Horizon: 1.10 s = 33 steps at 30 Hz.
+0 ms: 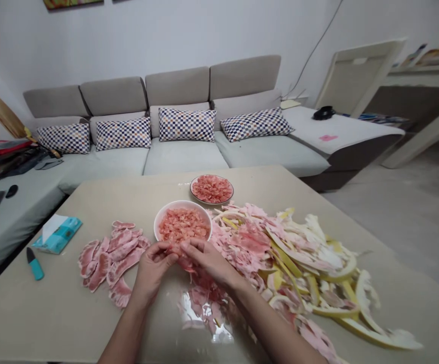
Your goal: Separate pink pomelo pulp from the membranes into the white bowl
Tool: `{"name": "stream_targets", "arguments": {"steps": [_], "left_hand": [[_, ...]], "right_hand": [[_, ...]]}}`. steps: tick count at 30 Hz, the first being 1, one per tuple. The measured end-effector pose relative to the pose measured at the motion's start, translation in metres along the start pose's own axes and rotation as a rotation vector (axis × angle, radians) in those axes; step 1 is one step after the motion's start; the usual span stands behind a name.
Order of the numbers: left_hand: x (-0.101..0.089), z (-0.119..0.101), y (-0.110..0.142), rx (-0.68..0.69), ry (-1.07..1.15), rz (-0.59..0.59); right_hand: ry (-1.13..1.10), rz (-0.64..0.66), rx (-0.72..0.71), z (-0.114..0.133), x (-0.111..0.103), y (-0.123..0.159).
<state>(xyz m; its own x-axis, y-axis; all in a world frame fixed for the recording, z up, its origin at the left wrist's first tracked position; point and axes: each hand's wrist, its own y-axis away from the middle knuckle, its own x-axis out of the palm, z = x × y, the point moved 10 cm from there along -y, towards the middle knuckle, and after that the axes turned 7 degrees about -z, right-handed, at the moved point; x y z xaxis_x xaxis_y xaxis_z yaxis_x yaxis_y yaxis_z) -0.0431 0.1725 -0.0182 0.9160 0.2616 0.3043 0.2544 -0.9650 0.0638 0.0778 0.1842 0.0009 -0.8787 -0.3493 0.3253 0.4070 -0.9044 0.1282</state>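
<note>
My left hand [154, 268] and my right hand [204, 258] meet at the near rim of a white bowl [157, 211]. Both are closed, pinching a pink pomelo segment [184, 262] between them; the fingers partly cover it. Loose pomelo pulp [183, 225] fills the bowl. Behind it, a dark-rimmed plate [213, 202] carries more pulp [211, 188]. Several unpeeled pomelo segments [123, 250] lie to the left of my left hand. Pink membrane scraps [207, 298] are spread below my right hand.
A big heap of pomelo rind [318, 273] covers the table's right side. On the left lie a blue tissue pack [59, 236] and a small teal-handled knife [34, 265]. Beyond the table [75, 313] stands a grey sofa [185, 155] with checked cushions [187, 124].
</note>
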Motion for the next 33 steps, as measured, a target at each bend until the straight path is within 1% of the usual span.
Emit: {"name": "stream_targets", "arguments": {"steps": [3, 6, 8, 11, 13, 14, 15, 17, 20, 22, 24, 28, 31, 33], "left_hand": [[0.002, 0.000, 0.001, -0.030, 0.021, 0.002], [0.007, 0.003, 0.004, -0.095, 0.094, 0.036], [0.008, 0.006, 0.005, -0.140, 0.151, 0.036], [0.005, 0.009, 0.003, -0.172, 0.210, 0.018], [0.002, 0.008, 0.001, -0.170, 0.226, -0.002], [-0.001, 0.008, 0.000, -0.167, 0.228, -0.019], [-0.003, 0.007, -0.001, -0.169, 0.227, -0.039], [-0.008, 0.009, -0.002, -0.188, 0.221, -0.078], [-0.012, 0.012, -0.002, -0.219, 0.222, -0.125], [-0.013, 0.014, -0.002, -0.232, 0.232, -0.144], [-0.011, 0.015, -0.001, -0.245, 0.238, -0.141], [-0.002, 0.012, 0.002, -0.247, 0.236, -0.087], [0.002, 0.011, 0.005, -0.237, 0.228, -0.064], [0.002, 0.011, 0.006, -0.226, 0.215, -0.079]], "right_hand": [[0.054, 0.001, 0.007, -0.003, -0.003, -0.004], [0.145, -0.022, -0.012, -0.001, -0.010, -0.005], [0.182, -0.021, -0.019, 0.000, -0.013, -0.005], [0.141, 0.003, 0.059, -0.006, -0.014, -0.005], [0.097, -0.003, 0.116, -0.010, -0.017, -0.009], [0.087, -0.017, 0.115, -0.010, -0.020, -0.012], [0.098, -0.037, 0.082, -0.006, -0.024, -0.016], [0.205, -0.097, -0.068, 0.008, -0.032, -0.024], [0.535, -0.220, -0.364, 0.032, -0.042, -0.026], [0.724, -0.294, -0.487, 0.039, -0.044, -0.022], [0.823, -0.352, -0.538, 0.041, -0.046, -0.018], [0.901, -0.440, -0.619, 0.053, -0.047, -0.010], [0.910, -0.451, -0.681, 0.064, -0.042, -0.003], [0.878, -0.425, -0.638, 0.063, -0.038, 0.001]]}}
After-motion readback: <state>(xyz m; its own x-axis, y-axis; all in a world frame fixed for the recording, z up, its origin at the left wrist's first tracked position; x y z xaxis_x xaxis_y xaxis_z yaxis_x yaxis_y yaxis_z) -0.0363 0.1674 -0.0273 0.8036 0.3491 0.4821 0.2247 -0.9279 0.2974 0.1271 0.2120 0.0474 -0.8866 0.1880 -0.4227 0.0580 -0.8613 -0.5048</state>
